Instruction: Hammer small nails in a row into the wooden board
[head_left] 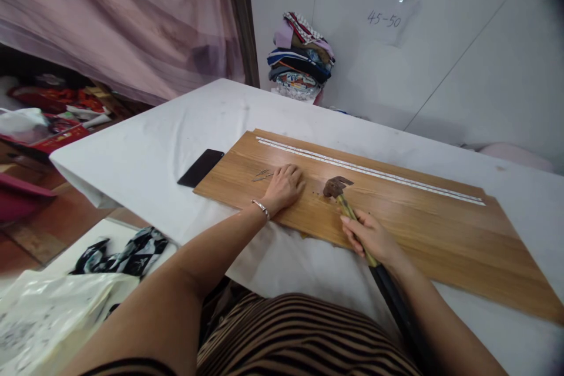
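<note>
A claw hammer [338, 185] with a rusty head and a yellow and black handle is gripped in my right hand [368, 236]. Its head is over the wooden board [409, 211]; I cannot tell whether it touches the surface. My left hand [285, 185] lies palm down on the board with its fingers stretched forward, left of the hammer head. Close to its thumb side and wrist lie several loose nails [263, 175]. Small dark specks, perhaps nail heads, show in the board beside the hammer head.
Two white measuring strips [370, 169] run along the board's far side. A black phone-like slab [201, 168] lies at the board's left end on the white-covered table [145, 135]. Folded clothes [301, 61] are stacked by the wall. A plastic bag [48, 311] lies at the lower left.
</note>
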